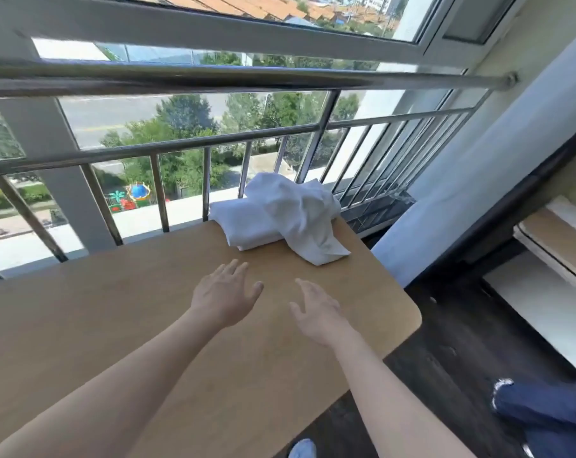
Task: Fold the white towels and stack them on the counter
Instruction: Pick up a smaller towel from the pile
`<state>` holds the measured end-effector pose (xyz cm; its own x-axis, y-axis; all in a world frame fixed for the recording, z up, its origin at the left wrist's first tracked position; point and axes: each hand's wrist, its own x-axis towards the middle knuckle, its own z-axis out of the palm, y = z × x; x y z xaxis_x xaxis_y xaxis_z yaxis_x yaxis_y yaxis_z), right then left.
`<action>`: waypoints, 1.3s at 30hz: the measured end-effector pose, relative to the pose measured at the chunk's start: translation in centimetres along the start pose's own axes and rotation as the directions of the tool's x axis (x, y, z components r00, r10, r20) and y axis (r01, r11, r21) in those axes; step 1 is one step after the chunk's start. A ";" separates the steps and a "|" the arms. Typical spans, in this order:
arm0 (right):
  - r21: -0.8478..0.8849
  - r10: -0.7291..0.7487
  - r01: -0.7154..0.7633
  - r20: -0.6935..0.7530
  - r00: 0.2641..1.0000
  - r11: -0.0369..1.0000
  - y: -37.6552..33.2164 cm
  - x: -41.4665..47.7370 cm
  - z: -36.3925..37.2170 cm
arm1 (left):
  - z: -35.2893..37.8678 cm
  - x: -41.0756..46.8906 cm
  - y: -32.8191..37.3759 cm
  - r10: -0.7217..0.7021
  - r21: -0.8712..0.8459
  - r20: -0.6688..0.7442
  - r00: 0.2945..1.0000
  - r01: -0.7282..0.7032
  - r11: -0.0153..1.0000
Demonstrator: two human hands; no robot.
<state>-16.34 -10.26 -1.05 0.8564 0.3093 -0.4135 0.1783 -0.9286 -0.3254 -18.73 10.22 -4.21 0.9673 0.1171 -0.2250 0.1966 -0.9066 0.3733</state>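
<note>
A crumpled white towel (301,216) lies on top of a folded white towel (243,224) at the far right corner of the tan wooden counter (114,319). Both arms reach forward over the counter. My left hand (224,294) is spread flat, palm down, a short way in front of the towels. My right hand (316,309) hovers beside it with relaxed fingers, just below the crumpled towel's hanging corner. Neither hand touches a towel or holds anything.
A steel railing (187,147) and a window run along the counter's far edge. The counter's rounded right corner (412,320) drops to a dark floor (462,358). Shelving (557,233) stands at the right, and a dark blue garment (544,411) lies lower right.
</note>
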 end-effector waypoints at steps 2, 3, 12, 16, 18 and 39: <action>-0.002 -0.026 0.026 -0.006 1.000 1.000 0.6 2.1 -0.8 | -0.1 1.8 0.9 -0.006 0.014 -0.009 1.000 0.006 1.000; 0.002 -0.036 0.036 -0.009 0.999 0.999 1.0 3.3 -1.3 | 0.0 2.7 1.4 -0.009 0.017 -0.010 1.000 0.009 1.000; 0.063 -0.107 0.112 -0.081 0.991 0.992 7.1 15.2 -5.7 | 1.3 13.7 8.1 -0.048 -0.020 -0.062 0.997 0.047 0.999; 0.138 -0.095 0.114 -0.139 0.986 0.984 10.3 20.7 -7.3 | 2.0 20.2 9.8 -0.090 -0.062 -0.092 0.992 0.084 0.995; 0.153 -0.075 0.097 -0.141 0.987 0.984 11.6 23.0 -7.6 | 2.7 22.8 10.3 -0.090 -0.081 -0.159 0.983 0.077 0.994; 0.414 -0.027 0.231 -0.444 0.896 0.881 9.3 27.3 -5.8 | 2.4 24.4 10.4 -0.014 -0.150 -0.407 0.913 -0.051 0.987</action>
<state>11.53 -11.67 -10.39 0.9774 0.2110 0.0156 0.1545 -0.6613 -0.7340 6.53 2.69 -8.03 0.9459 0.2849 0.1552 0.1686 -0.8404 0.5151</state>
